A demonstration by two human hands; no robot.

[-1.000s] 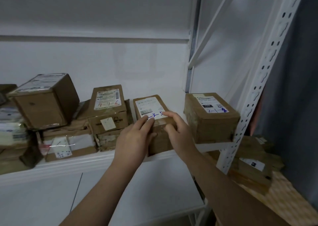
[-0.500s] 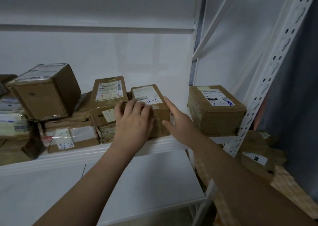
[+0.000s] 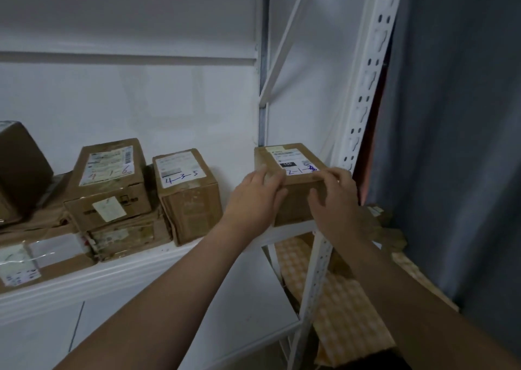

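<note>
Both hands (image 3: 255,197) (image 3: 334,197) on rightmost box (image 3: 296,203)

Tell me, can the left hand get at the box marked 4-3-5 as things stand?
Probably yes. The left hand holds the left corner of the rightmost box, and only bare shelf lies between it and the 4-3-5 box, whose front and right side stand uncovered.

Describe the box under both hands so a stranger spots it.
On the white shelf, find the perforated upright at right. The carton stands beside it, gripped by left hand and right hand. Its label starts 2-1; the neighbour box reads 4-3-5.
</note>
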